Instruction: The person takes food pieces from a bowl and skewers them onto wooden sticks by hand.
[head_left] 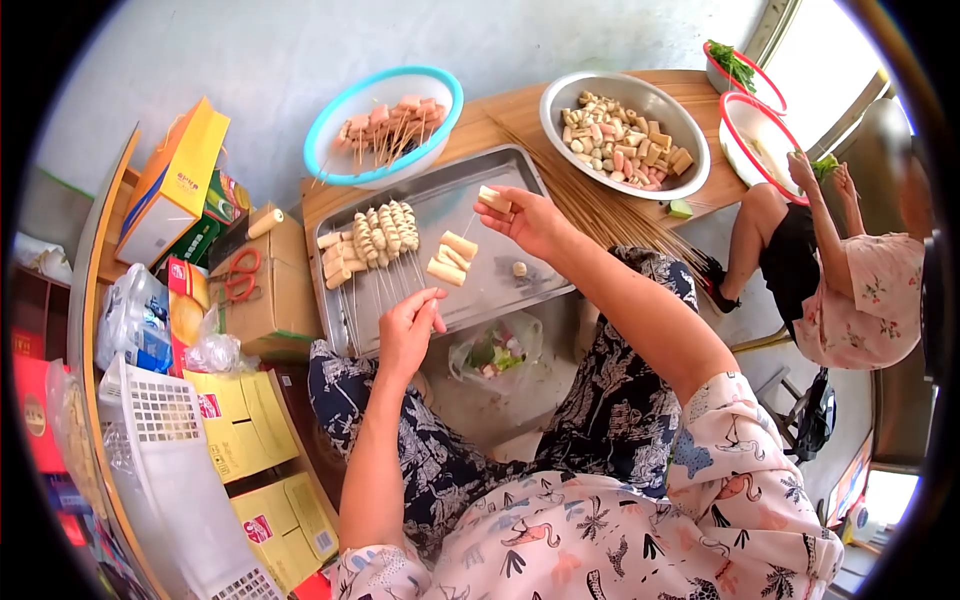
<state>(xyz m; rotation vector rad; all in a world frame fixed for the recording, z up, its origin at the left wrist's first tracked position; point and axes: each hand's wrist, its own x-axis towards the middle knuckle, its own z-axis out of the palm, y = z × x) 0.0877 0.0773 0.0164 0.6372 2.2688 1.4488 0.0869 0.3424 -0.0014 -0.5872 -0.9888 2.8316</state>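
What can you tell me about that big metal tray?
The tray is rectangular, shallow and silver-grey, seemingly metal, with a raised rim. It lies face up, its far part over the wooden table; what supports its near edge is unclear. Loaded skewers lie on its left side, a small pale piece toward its right.

Single head view: looked forward and down from head height; shirt (590,540) closest at bottom, tray (500,300) mid-field, wall (520,40) farther off at top; field wide, round, dark-edged.
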